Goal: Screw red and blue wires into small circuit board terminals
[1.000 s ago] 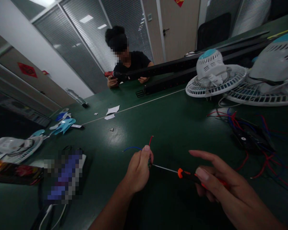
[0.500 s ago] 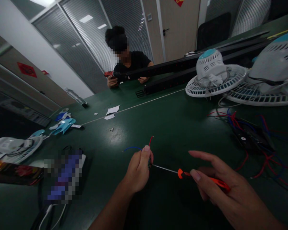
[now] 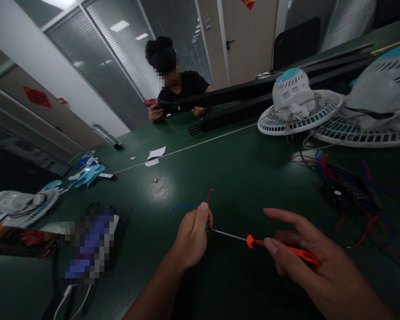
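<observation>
My left hand (image 3: 194, 235) is closed around a small part, mostly hidden by the fingers; a sliver that looks like a circuit board shows at its right edge. From that grip stick out a blue wire (image 3: 184, 205) and a red wire (image 3: 210, 195). An orange-and-black screwdriver (image 3: 251, 241) lies level between the hands, its thin metal shaft reaching the edge of the held part. My right hand (image 3: 306, 253) grips the handle between thumb and fingers, with the index finger stretched out above it.
White fan heads (image 3: 296, 106) stand at the right, beyond a black box (image 3: 351, 189) with red and blue wires. Across the green table (image 3: 220, 169), a co-worker (image 3: 183, 84) holds a red power tool (image 3: 151, 102) at a long black bar (image 3: 233, 94). Paper scraps (image 3: 156, 153) lie left of centre.
Almost nothing differs. The right index finger has shifted very slightly, while the left hand and the screwdriver stay in place.
</observation>
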The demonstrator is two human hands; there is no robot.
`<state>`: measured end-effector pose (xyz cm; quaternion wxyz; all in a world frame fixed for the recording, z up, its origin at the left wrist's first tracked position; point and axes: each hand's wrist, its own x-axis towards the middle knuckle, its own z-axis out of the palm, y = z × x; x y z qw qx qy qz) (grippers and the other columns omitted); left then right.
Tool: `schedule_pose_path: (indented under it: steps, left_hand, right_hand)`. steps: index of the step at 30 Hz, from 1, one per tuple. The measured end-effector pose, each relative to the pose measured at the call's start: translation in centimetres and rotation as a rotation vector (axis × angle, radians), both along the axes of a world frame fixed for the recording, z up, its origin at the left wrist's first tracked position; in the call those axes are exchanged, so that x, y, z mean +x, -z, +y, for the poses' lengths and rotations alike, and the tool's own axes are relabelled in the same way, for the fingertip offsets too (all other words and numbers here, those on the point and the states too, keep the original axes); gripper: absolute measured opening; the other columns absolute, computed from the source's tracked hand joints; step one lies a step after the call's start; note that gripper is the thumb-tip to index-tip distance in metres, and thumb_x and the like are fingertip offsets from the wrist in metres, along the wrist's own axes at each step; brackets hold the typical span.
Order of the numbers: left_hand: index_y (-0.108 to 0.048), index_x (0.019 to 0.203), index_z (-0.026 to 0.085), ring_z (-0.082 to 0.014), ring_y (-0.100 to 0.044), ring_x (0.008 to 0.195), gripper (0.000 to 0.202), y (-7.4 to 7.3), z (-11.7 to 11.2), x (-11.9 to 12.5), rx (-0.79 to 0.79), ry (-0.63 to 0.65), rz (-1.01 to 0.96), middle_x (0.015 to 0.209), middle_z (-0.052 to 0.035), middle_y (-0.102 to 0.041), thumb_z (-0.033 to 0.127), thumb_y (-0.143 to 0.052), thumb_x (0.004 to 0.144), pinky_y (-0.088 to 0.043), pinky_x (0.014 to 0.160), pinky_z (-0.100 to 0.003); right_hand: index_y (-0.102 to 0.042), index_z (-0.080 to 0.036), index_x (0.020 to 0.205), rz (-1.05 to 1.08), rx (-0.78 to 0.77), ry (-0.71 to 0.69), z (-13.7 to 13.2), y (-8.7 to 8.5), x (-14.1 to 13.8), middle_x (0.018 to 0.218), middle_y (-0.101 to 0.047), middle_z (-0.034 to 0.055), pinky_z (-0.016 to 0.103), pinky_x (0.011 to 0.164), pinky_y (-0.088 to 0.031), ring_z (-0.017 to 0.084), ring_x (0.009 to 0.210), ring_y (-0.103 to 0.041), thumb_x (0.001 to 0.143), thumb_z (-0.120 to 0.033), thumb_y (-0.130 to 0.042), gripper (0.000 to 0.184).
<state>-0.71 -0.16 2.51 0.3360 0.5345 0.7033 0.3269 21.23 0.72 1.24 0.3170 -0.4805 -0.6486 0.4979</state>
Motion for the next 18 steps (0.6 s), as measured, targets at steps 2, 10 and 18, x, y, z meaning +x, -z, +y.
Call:
schedule_pose_path:
  steps: [2, 10, 18]
  left_hand:
    - [-0.049, 0.063, 0.021, -0.0172, -0.047, 0.057, 0.050, -0.02, 0.03, 0.02, 0.002, 0.005, -0.003, 0.057, 0.0018, -0.045, 0.049, -0.023, 0.095, -0.036, 0.059, -0.029]
    - [-0.049, 0.062, 0.021, -0.0169, -0.047, 0.056, 0.051, -0.01, 0.13, 0.08, 0.007, 0.005, 0.010, 0.057, 0.0019, -0.045, 0.050, -0.022, 0.095, -0.036, 0.058, -0.029]
    - [-0.049, 0.062, 0.022, -0.0167, -0.047, 0.056, 0.052, -0.05, 0.07, -0.05, -0.001, 0.000, -0.003, 0.056, 0.0022, -0.045, 0.051, -0.022, 0.094, -0.036, 0.057, -0.028]
  right_hand:
    - [-0.048, -0.021, 0.122, -0.003, 0.003, 0.011, -0.05, -0.02, 0.01, 0.061, -0.061, -0.0023, 0.027, 0.046, -0.049, 0.016, 0.051, -0.059, 0.089, -0.051, -0.048, 0.045]
    - [-0.046, -0.021, 0.124, 0.009, -0.007, -0.025, 0.15, 0.10, -0.01, 0.064, -0.063, -0.0019, 0.025, 0.047, -0.050, 0.016, 0.052, -0.059, 0.090, -0.048, -0.050, 0.044]
    - [-0.046, -0.022, 0.124, 0.007, -0.001, -0.014, 0.23, -0.12, -0.06, 0.068, -0.067, 0.0001, 0.025, 0.047, -0.051, 0.016, 0.052, -0.061, 0.088, -0.048, -0.051, 0.044]
